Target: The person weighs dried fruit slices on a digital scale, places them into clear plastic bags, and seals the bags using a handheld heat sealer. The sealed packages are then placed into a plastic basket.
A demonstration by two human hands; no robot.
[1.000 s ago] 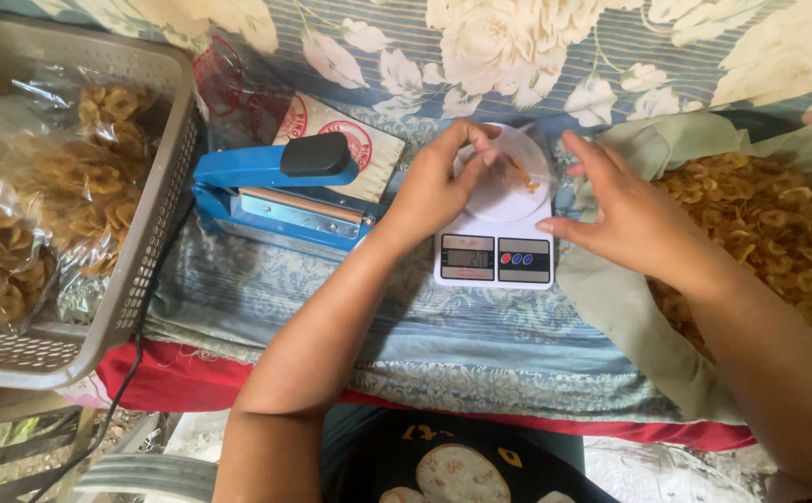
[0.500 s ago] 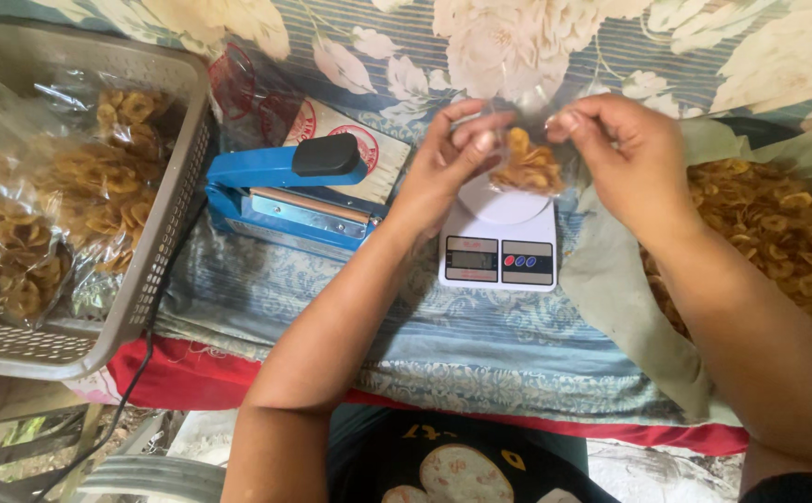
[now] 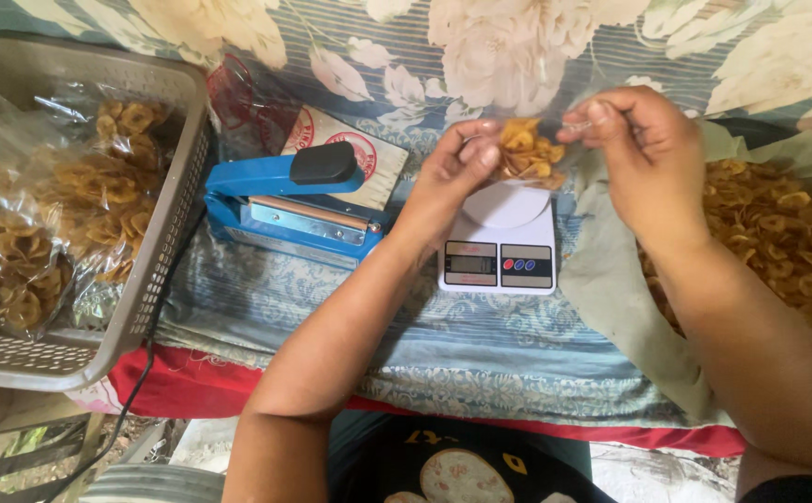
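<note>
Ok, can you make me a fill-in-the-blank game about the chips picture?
1. Both hands hold a clear bag of chips above the white ____.
2. The sealing machine beside it is coloured ____.
3. Filled chip bags lie in the grey ____ on the left.

Missing words: scale; blue; basket

Golden-yellow chips fill a clear plastic bag (image 3: pixel 529 149) pinched between the left hand (image 3: pixel 450 177) and right hand (image 3: pixel 643 154). Just below them sits a white scale (image 3: pixel 500 237) with a grey display and red and blue buttons. Left of the left hand lies a blue heat sealer (image 3: pixel 285 205) with a black knob, beyond it a beige mesh basket (image 3: pixel 159 242). A floral cloth (image 3: pixel 518 47) in cream, blue and green lies beyond both hands.
</note>
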